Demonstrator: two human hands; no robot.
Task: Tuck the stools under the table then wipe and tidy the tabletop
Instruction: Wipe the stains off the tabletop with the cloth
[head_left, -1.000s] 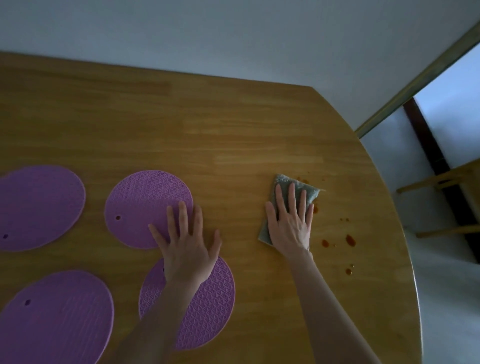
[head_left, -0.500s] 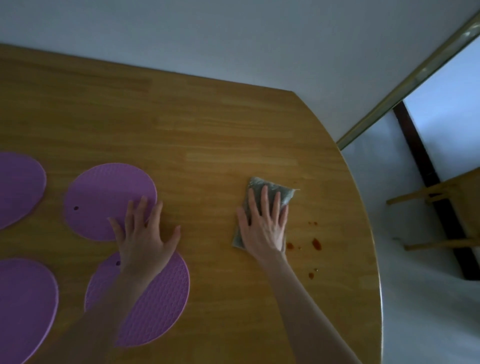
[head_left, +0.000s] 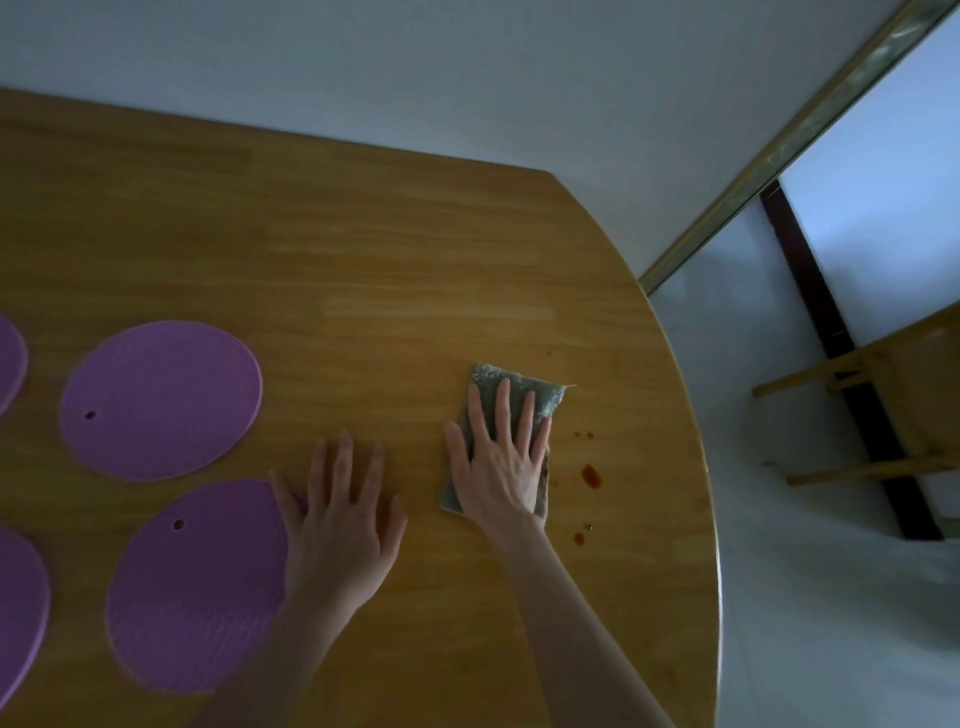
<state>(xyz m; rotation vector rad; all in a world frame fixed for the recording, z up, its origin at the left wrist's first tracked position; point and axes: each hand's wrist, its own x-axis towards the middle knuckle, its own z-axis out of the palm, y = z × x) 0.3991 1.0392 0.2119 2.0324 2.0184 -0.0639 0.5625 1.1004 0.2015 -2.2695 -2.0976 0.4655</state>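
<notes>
Nearest the camera, the left hand lay flat on the worktop, fingers spread and holding nothing, its outer edge over the rim of the nearest purple mat. Just to its right, the right hand pressed palm-down with straight fingers on a folded grey cloth, which rested on the wood near the rounded right end.

Wiping appeared under way but unfinished: several red spots sat on the wood just right of the cloth, the largest beside the hand, smaller ones nearer and farther. They looked wet enough to smear, so the cloth probably needed to pass over them more than once.

A second purple mat lay farther back on the left, with slivers of two more at the left edge. All four lay loose and apart, so the tidying seemed yet to come, and they covered wood that could not be wiped until lifted.

Beyond the worktop's right edge, a wooden stool stood out on the pale floor, well apart from the table; it seemed not tucked in.
</notes>
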